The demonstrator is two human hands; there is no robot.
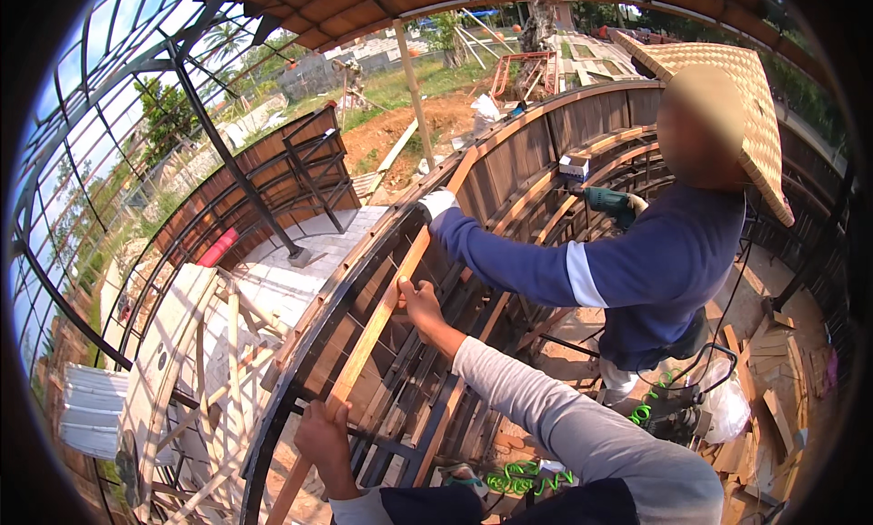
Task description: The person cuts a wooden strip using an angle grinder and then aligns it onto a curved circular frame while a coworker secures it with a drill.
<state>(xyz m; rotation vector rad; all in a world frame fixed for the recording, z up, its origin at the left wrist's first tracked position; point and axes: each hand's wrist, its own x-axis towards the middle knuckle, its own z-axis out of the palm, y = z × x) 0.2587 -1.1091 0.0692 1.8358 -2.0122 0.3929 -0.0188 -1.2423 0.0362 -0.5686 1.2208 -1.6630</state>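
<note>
A long, thin wooden strip (371, 332) runs along the inner side of a curved wall frame (300, 366) of black metal and brown boards. My left hand (326, 437) is closed round the strip near its lower part. Farther up, my right hand (424, 314) grips the same strip, with thumb and fingers at its edge. A co-worker in a woven hat and blue sweater reaches across, and their white-gloved hand (438, 204) rests at the strip's far part. Their other hand holds a green power drill (611, 204) against the curved wall's inner side.
Curved wooden rails (536, 197) line the wall, with a small box (574, 167) on one. Green coiled hose (523, 478) lies below my right arm. Wood offcuts (777, 420) and a white plastic bag (727, 407) are at the right. A black post (232, 152) stands left.
</note>
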